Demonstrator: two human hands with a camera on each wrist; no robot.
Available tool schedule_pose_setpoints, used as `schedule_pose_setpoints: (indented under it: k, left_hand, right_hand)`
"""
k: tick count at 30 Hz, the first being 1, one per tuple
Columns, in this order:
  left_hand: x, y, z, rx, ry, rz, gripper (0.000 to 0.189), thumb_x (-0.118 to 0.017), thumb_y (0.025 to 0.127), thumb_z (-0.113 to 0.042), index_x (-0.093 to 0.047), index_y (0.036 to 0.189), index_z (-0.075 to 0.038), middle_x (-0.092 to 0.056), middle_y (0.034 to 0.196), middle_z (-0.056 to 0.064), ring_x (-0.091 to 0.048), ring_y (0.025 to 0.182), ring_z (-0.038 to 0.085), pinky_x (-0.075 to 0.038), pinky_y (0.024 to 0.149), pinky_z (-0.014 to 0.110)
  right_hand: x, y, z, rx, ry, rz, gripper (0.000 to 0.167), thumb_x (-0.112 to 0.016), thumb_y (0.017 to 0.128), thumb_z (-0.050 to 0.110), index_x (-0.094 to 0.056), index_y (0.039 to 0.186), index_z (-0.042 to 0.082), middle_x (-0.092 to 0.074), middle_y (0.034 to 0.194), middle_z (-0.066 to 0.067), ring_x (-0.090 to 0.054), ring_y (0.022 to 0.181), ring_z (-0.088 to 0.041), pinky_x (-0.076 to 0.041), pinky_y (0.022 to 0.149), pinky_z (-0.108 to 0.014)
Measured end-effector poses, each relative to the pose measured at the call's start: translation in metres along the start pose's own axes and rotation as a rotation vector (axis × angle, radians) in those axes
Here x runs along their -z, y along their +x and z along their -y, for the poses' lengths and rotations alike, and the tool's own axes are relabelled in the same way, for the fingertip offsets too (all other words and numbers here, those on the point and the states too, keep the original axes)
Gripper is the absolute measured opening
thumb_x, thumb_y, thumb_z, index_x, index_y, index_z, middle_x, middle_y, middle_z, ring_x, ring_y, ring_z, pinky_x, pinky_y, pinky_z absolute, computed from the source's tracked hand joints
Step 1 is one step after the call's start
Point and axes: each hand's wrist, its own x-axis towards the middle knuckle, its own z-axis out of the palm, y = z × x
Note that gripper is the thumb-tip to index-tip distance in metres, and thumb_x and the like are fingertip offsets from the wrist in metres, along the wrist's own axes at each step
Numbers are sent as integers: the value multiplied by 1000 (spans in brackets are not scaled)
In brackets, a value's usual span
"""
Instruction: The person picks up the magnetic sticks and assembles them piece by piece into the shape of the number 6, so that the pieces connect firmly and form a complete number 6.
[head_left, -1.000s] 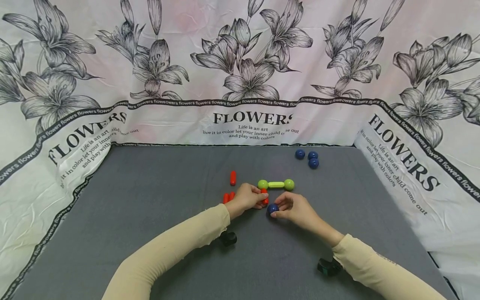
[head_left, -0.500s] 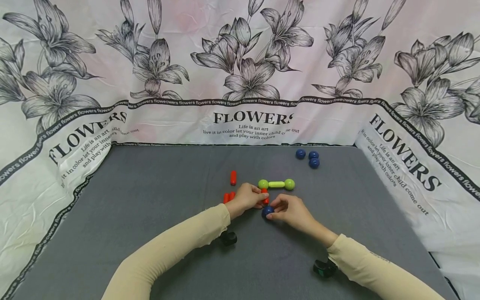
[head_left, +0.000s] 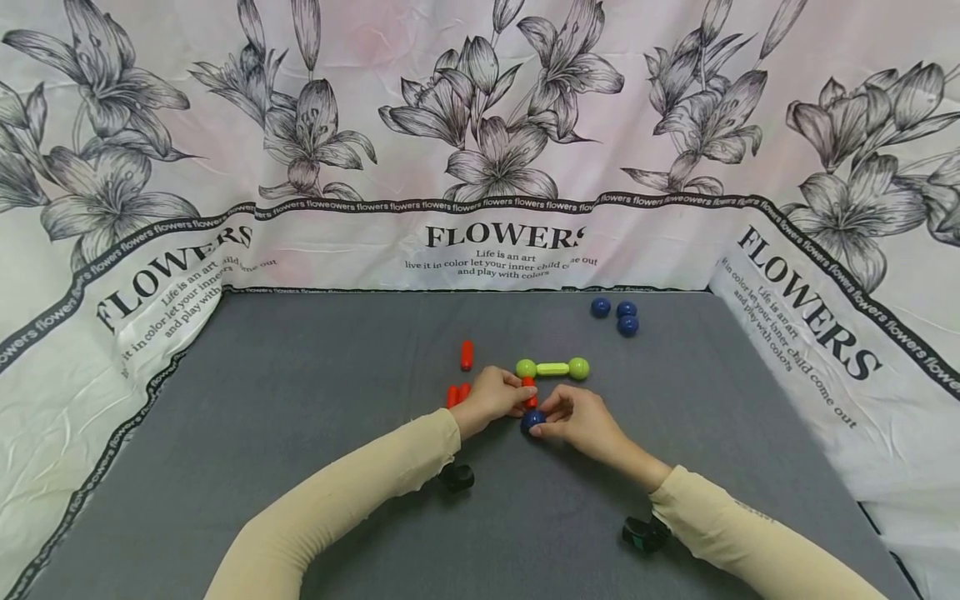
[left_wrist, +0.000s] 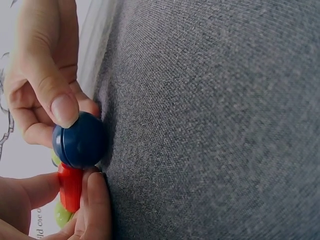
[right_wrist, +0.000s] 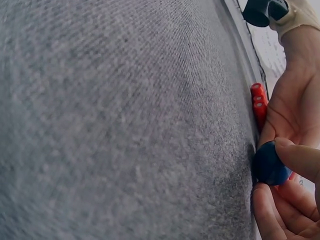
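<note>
My left hand pinches a red rod between thumb and fingers. The rod's far end meets a light green ball, which joins a green rod and a second green ball in a row. In my right hand a dark blue ball is held by thumb and fingertips. In the left wrist view that ball sits right against the near end of the red rod. Seen from the right wrist, the blue ball hides most of the rod.
Loose red rods lie left of my left hand: one farther back, and others partly covered by the hand. Three blue balls sit at the back right of the grey table. A flower-printed cloth stands behind.
My right hand has moved left with the blue ball, bringing it from beside the red rod to its near end. The left hand has stayed in place on the rod.
</note>
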Motion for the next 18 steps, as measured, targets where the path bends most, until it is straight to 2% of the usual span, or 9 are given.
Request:
schedule_pose_setpoints:
  k: [6, 12, 18]
  left_hand:
    - [0, -2, -1, -3, -14, 3, 31, -73, 90, -17, -69, 110, 6, -73, 96, 14, -74, 77, 18, -62, 71, 29]
    - [-1, -5, -4, 2, 8, -2, 33, -73, 91, -18, -67, 113, 6, -74, 98, 15, -75, 82, 24, -62, 73, 31]
    - [0, -5, -5, 2, 48, -1, 37, -72, 91, -21, -65, 116, 6, -73, 101, 16, -75, 80, 24, -62, 72, 32]
  right_hand:
    - [1, 1, 0, -9, -2, 5, 28, -87, 75, 21, -67, 91, 9, -75, 88, -7, -70, 79, -11, -54, 64, -22]
    - [2, 1, 1, -10, -14, 18, 28, -86, 76, 22, -66, 91, 9, -75, 89, -6, -70, 79, -11, -53, 63, -23]
    - [1, 1, 0, -15, -9, 13, 28, -87, 76, 22, -67, 91, 9, -75, 89, -7, -70, 80, -11, -54, 64, -23]
